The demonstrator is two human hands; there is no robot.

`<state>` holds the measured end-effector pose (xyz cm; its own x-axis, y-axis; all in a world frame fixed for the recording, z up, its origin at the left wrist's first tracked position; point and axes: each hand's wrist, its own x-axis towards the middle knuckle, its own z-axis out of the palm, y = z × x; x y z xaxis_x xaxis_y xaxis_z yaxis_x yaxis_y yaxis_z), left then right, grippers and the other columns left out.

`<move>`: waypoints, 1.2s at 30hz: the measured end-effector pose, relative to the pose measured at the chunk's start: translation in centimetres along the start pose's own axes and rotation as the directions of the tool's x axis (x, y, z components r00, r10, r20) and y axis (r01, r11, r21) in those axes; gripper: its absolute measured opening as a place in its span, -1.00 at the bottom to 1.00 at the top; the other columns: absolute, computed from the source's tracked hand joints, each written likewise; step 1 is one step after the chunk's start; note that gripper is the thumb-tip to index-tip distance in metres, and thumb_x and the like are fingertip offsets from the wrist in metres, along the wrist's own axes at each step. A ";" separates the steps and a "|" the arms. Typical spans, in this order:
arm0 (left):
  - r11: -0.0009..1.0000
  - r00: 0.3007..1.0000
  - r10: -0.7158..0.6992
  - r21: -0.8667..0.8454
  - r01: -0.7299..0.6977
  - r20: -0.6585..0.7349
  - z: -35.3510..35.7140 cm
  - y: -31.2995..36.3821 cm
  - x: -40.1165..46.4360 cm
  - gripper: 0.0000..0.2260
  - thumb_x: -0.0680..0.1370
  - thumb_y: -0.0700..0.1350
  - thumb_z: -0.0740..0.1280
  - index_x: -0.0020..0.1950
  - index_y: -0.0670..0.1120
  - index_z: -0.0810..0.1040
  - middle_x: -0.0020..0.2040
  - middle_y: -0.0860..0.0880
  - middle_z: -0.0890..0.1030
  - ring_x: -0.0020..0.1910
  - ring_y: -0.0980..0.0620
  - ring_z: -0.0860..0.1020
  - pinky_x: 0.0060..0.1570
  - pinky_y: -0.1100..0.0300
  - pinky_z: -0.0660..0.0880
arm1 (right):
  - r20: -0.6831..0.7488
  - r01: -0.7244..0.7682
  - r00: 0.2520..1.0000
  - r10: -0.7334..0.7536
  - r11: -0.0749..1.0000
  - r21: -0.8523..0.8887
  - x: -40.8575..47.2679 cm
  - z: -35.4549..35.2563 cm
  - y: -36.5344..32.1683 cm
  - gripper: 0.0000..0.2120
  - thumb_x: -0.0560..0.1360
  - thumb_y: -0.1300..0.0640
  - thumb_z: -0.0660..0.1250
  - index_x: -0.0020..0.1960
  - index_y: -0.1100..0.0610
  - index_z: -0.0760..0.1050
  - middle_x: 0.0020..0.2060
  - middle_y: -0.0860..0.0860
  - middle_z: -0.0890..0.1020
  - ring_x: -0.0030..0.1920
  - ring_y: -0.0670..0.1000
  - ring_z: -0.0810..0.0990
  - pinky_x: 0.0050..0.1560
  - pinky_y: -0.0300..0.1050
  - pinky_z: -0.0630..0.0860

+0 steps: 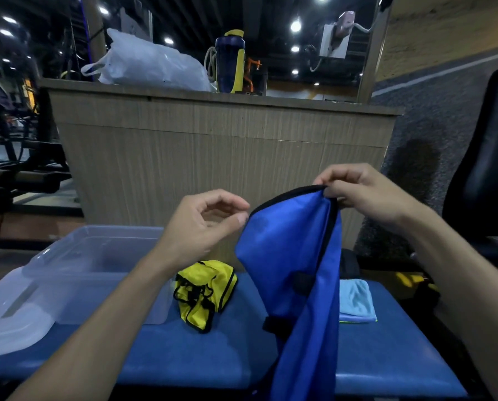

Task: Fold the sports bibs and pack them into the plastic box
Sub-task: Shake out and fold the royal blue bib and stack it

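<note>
Item: royal-blue nylon sports bib with black edge binding (294,256). Held up off the bench, hanging lengthwise from the right hand (366,195), which pinches its top black hem between thumb and fingers. Lower part drapes down past the front edge of the blue padded bench (184,351), out of view.

Left hand (207,224): fingers loosely curled, thumb tip just beside the bib's near top edge; whether it touches the cloth cannot be told. It grips nothing plainly.

Item: yellow mesh sports bib with black trim (205,293), bunched in a rough bundle on the bench, below the left hand and just left of the hanging blue cloth.

Item: clear plastic storage box (77,256), open, left of the left forearm; its translucent lid (16,322) lies against its near side. Contents not discernible.

Item: light-blue folded cloth (356,302), below the right wrist, beyond the hanging bib.

Risks, judged:
- Single-point hold: slippery fabric may slide from the pinch and drop off the bench front.
- If the left hand takes a mismatched corner, the fold will come out skewed.
- The hanging tail may drag the yellow bundle when swung toward the box.
</note>
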<state>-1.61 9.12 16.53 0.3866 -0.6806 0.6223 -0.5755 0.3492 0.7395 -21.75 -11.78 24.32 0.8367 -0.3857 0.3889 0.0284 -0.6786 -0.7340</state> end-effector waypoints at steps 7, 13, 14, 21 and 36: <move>0.968 0.987 0.114 0.209 -0.136 0.118 2.0 0.9 -0.1 -0.60 0.49 -0.09 0.55 0.29 0.04 0.57 0.18 0.12 0.62 0.26 0.05 0.56 0.22 0.00 0.52 | 0.102 0.125 0.989 -0.112 0.983 -0.134 0.0 -1.4 -1.4 -0.75 0.57 0.43 0.21 -0.03 0.22 0.64 -0.12 0.07 0.69 -0.08 0.02 0.62 0.00 -0.09 0.57; 0.926 0.962 0.201 0.283 -0.249 0.187 5.5 1.4 -2.8 -0.70 0.46 -0.05 0.57 0.16 0.05 0.63 -0.09 0.17 0.65 0.11 0.06 0.56 0.17 0.22 0.45 | 0.028 0.144 0.990 -0.141 0.974 -0.172 -0.1 -1.4 -1.2 -0.71 0.56 0.44 0.23 -0.03 0.17 0.66 -0.14 0.05 0.71 -0.10 -0.03 0.63 -0.02 -0.17 0.55; 0.921 0.957 0.212 0.287 -0.264 0.198 6.0 1.3 -3.4 -0.69 0.46 -0.03 0.57 0.17 0.05 0.63 -0.08 0.17 0.64 0.12 0.06 0.56 0.18 0.25 0.45 | 0.016 0.140 0.990 -0.139 0.974 -0.179 -0.1 -1.3 -1.0 -0.71 0.56 0.44 0.23 -0.04 0.16 0.67 -0.16 0.02 0.71 -0.12 -0.06 0.62 -0.05 -0.19 0.53; 0.940 0.958 0.208 0.229 -0.251 0.196 9.1 0.4 -5.9 -0.71 0.50 -0.03 0.50 0.18 0.11 0.56 0.11 0.33 0.52 0.19 0.12 0.59 0.27 0.04 0.48 | -0.159 0.116 0.977 -0.142 0.980 -0.163 -0.1 -0.9 0.2 -0.76 0.59 0.37 0.26 0.04 0.13 0.65 -0.07 0.13 0.70 -0.04 0.14 0.66 0.05 0.01 0.61; 0.719 0.981 0.175 0.670 -0.183 0.081 0.1 3.6 1.5 -0.80 0.64 0.08 0.26 0.25 0.13 0.50 0.00 0.13 0.40 0.12 0.05 0.33 0.15 0.07 0.32 | -0.107 -0.055 0.989 0.099 0.931 0.361 -0.7 -1.4 4.0 -0.82 0.60 0.33 0.31 0.11 0.11 0.58 -0.10 0.06 0.62 -0.09 -0.05 0.63 -0.03 -0.18 0.61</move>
<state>-3.16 9.27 20.11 0.2204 -0.6588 0.7194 -0.9678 -0.0558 0.2454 -22.97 -15.12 21.89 0.7723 -0.5156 0.3711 0.1780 -0.3851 -0.9055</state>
